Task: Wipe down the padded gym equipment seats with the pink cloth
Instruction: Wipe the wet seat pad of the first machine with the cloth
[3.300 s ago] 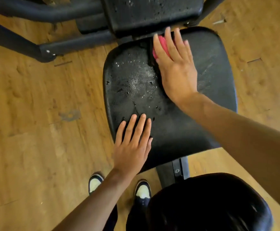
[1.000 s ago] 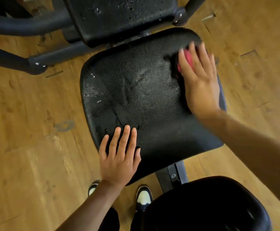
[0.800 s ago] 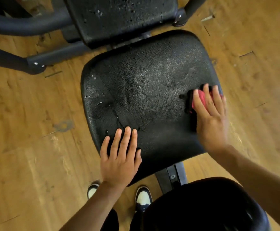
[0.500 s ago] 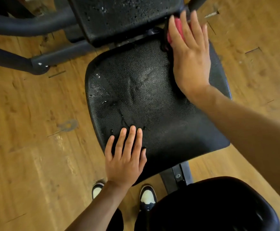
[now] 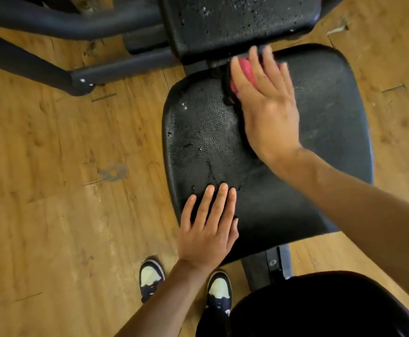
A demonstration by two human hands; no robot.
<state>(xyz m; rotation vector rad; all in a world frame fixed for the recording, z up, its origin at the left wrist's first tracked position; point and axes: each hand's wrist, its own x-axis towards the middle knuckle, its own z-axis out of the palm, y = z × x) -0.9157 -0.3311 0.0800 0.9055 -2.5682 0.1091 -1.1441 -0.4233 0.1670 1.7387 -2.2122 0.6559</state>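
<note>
Warm, even light falls on the floor (image 5: 52,215), with soft sheen on the wet black seat (image 5: 320,117). The right hand (image 5: 269,110) is motion-blurred at the fingertips. Wide-angle distortion bends the frame (image 5: 52,20) at far left.

Wooden plank floor (image 5: 52,190), scuffed grey mark (image 5: 113,171) at 9 o'clock; two dark-and-white sneakers (image 5: 151,279) at 6 o'clock.

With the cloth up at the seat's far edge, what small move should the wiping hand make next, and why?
Probably sweep the right hand, pressing the pink cloth, toward the seat's left side: droplets still glisten there, ahead of the left hand resting flat on the near edge. The right side looks already wiped.
</note>
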